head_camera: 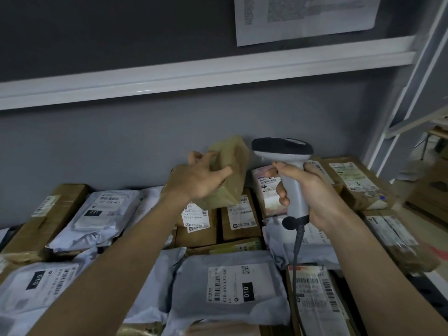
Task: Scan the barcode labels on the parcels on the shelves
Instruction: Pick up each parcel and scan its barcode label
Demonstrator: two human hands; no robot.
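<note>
Far left: a long cardboard box (pixel 41 219) lying at a slant, and just beside it a grey mailer bag (pixel 101 214) labelled 231. In front of them, another grey bag (pixel 29 294) marked 010, partly under the left forearm. Centre: left hand (pixel 201 178), fingers curled round a small tape-wrapped brown box (pixel 232 170), lifted and tilted above the pile, near the grey wall (pixel 121 141). No label visible on the side turned to the camera. Beneath it, two brown boxes (pixel 240 221) side by side, white barcode labels facing up. Nearer, a grey bag (pixel 232 287) with an 010 label. Right of centre: right hand (pixel 308 190) gripping the handle of a grey scanner (pixel 288 166), dark head pointing away toward the wall, cord (pixel 295 258) hanging down over the parcels. Far right: a labelled cardboard box (pixel 351 180) behind the hand, and white shelf uprights (pixel 412 105). Above all, a white shelf rail (pixel 194 76) and a printed sheet (pixel 308 15) on the wall.
</note>
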